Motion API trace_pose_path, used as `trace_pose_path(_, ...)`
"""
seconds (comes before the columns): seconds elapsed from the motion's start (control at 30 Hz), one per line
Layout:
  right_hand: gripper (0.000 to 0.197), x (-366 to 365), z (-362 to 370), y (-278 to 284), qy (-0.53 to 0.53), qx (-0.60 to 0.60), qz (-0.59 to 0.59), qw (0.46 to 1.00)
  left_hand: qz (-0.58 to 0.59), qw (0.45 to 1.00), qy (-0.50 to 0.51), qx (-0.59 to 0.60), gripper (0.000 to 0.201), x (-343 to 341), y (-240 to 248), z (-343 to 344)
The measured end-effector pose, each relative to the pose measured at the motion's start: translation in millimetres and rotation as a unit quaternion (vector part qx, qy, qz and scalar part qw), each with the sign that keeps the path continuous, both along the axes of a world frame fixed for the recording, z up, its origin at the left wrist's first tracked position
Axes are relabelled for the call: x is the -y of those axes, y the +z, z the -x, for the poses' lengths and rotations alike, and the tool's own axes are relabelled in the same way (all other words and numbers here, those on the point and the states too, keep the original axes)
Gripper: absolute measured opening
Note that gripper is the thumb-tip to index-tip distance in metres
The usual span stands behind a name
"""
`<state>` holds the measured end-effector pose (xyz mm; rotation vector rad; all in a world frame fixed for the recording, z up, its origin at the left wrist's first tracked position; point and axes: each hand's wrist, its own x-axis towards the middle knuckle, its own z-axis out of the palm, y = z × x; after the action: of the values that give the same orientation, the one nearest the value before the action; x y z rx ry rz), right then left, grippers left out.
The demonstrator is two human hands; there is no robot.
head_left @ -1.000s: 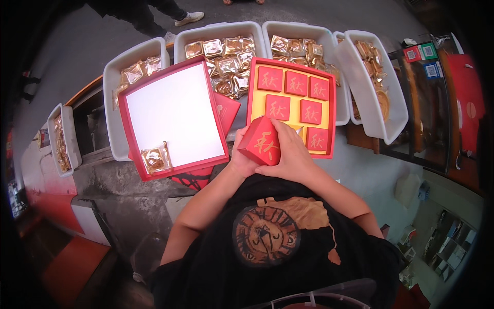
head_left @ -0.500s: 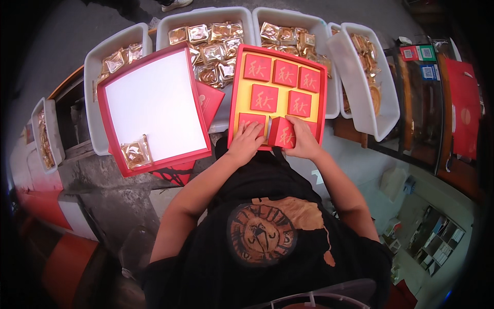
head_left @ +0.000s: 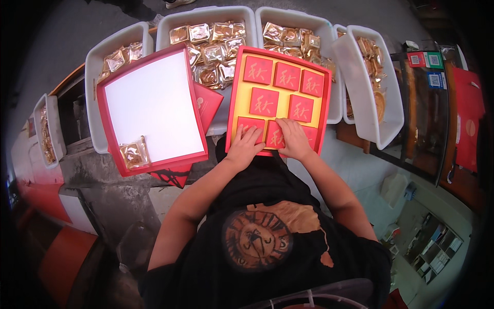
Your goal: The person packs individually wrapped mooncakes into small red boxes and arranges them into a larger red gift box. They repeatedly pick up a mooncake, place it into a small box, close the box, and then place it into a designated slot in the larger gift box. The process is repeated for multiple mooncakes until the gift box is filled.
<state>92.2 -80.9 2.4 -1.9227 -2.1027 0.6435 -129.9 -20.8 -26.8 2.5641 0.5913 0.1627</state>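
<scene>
- I see the small red box [head_left: 274, 136] at the red tray's [head_left: 233, 98] six o'clock.
- Left hand [head_left: 246, 148], at its eight o'clock: fingers apart.
- Right hand [head_left: 296, 141], four o'clock: whether clamped, I cannot tell.

The bare left hand [head_left: 245, 149] lies palm down, fingers slightly spread; near it, the bare right hand [head_left: 295, 140] angles inward, both bare forearms [head_left: 334, 183] slanting together.

Sm. red box [head_left: 274, 135], prev. held up, then tilted, is now sitting level in near-ctr slot of big box [head_left: 323, 110]; R hand [head_left: 294, 140] is covering more of it.
</scene>
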Motion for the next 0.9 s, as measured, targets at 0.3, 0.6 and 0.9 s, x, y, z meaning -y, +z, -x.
trace_pose_path(0.3, 0.059, 3, -18, 29, -0.015, -0.071, 0.036, 0.997, -0.049, 0.998, -0.008, -0.035, 0.058, 2, 7, -11)
trace_pose_path(0.6, 0.031, 34, 11, -29, -0.425, -0.348, 0.027, 0.835, -0.046, 0.996, -0.041, -0.058, 0.07, 3, 3, -8)
trace_pose_path(0.9, 0.032, 23, -20, -55, -0.403, -0.225, 0.154, 0.873, -0.089, 0.994, -0.04, -0.056, 0.065, 9, -19, -6)
